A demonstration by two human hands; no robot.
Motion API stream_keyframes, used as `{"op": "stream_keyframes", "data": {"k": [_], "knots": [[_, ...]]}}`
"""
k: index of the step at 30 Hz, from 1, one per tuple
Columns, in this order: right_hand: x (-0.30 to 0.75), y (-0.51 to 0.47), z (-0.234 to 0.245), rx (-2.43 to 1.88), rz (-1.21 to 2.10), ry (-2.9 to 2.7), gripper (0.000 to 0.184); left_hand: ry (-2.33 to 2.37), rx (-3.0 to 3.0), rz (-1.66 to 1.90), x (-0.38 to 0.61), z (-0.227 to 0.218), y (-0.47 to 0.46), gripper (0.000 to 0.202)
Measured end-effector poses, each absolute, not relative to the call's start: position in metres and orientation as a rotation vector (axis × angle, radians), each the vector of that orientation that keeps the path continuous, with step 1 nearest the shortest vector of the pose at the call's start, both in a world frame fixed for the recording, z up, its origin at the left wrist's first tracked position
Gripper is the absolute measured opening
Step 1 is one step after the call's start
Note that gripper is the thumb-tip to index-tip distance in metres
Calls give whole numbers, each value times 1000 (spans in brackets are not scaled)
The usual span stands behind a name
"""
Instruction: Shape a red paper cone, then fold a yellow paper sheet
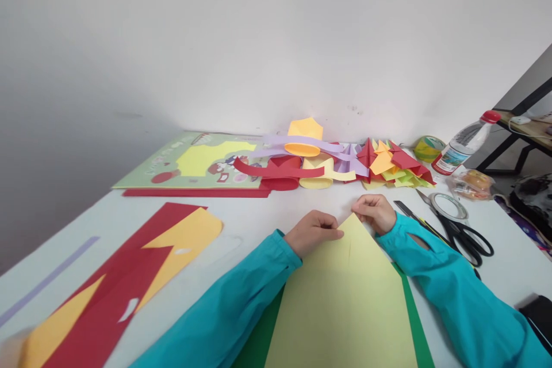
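Observation:
A sheet of pale yellow paper [345, 305] lies in front of me with one corner pointing away toward the wall. My left hand [314, 233] is closed on its left edge, just below that corner, thumb lying on top. Fingers of my right hand [374, 213] are pinched together at the corner's tip. Under the yellow sheet, green paper [409, 310] shows along both sides. Right of my right hand lie black-handled scissors [463, 236], a dark cutter or ruler-like strip [416, 215] and a roll of white tape [449, 206].
Red and orange paper pieces [129, 276] and a lilac strip [52, 276] lie on the left. Along the wall are a green printed folder [202, 178], paper rings with strips [282, 169], folded paper shapes [388, 164], yellow-green tape [429, 148], a red-capped bottle [459, 152] and a wrapped snack [472, 184].

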State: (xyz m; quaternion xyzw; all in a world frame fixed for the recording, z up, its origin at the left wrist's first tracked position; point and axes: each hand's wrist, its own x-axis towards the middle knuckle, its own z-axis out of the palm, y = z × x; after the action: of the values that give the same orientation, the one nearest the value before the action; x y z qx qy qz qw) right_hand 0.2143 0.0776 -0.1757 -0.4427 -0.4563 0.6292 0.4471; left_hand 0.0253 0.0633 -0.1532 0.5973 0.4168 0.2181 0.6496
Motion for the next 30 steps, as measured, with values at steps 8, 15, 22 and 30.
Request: {"op": "stream_keyframes", "data": {"k": [8, 15, 22, 30], "knots": [[216, 78, -177, -1074, 1565, -1180, 31, 951, 1298, 517, 23, -158, 66, 33], [215, 75, -178, -1102, 1526, -1264, 32, 947, 1402, 523, 25, -159, 64, 35], [212, 73, -173, -1121, 1540, -1312, 35, 959, 1433, 580, 27, -161, 62, 37], [215, 74, -172, -1138, 1556, -1349, 37, 980, 1346, 613, 25, -166, 65, 43]]}}
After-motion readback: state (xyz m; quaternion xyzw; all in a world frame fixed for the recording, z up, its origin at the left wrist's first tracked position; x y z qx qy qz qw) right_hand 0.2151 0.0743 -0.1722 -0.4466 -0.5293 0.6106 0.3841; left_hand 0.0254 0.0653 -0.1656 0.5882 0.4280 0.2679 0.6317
